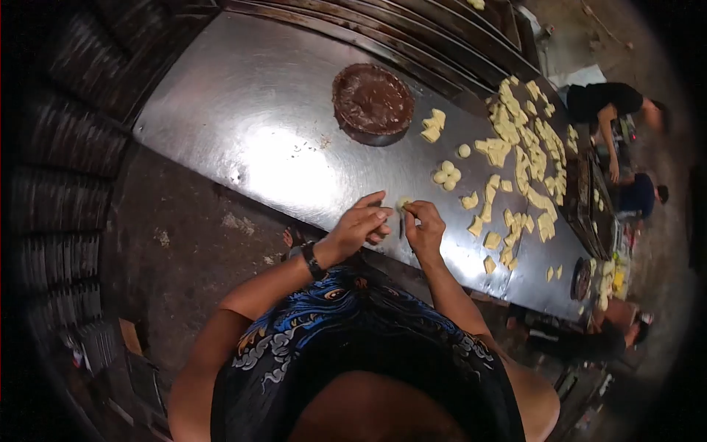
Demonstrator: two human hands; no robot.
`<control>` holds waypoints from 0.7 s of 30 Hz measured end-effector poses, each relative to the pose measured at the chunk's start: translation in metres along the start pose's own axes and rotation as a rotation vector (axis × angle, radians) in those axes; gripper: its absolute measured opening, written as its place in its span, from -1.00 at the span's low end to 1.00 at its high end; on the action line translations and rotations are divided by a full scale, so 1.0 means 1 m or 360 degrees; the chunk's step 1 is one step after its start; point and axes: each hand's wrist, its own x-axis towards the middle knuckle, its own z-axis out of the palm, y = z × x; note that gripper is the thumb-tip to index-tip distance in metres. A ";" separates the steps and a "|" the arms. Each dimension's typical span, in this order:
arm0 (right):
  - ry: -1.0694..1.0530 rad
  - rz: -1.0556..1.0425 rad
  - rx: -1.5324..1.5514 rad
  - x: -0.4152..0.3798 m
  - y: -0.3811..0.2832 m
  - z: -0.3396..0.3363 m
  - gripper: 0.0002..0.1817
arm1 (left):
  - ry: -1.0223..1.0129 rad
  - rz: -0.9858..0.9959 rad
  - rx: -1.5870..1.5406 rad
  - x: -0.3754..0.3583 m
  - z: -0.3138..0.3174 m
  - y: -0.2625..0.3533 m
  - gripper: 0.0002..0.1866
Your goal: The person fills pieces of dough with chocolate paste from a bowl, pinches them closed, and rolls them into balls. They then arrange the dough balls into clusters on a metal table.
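Over the front edge of the metal table, my left hand (362,222) has its fingers apart, with nothing seen in it. Just right of it, my right hand (424,225) has thumb and fingers pinched together at a small pale dough piece (403,202). Beyond the right hand sit a cluster of round dough balls (446,176) and a single ball (464,151). Many cut, irregular dough pieces (508,121) are spread over the table's right part. A round pan with a dark brown filling (373,102) stands farther back.
The metal table (221,96) runs from upper left to lower right. Dark trays (442,37) line its far side. People (605,103) are at the right, one by the table's far end. Dark racks (55,199) stand at the left.
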 end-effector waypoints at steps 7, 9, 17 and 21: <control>-0.1245 0.1125 0.0023 0.003 -0.018 -0.043 -0.72 | 0.0434 0.0037 0.0295 0.013 -0.064 0.021 -0.72; -0.0774 0.0553 -0.0037 0.020 -0.004 -0.026 -0.71 | 0.0438 0.0161 0.0310 0.024 -0.069 0.021 -0.74; -0.0661 -0.0401 -0.0022 -0.037 0.049 0.004 -0.81 | 0.0651 0.0202 0.0460 -0.004 -0.051 0.012 -0.65; -0.0425 -0.0407 -0.0095 -0.020 0.089 -0.025 -0.84 | 0.0907 0.0156 0.0368 -0.038 -0.032 -0.013 -0.66</control>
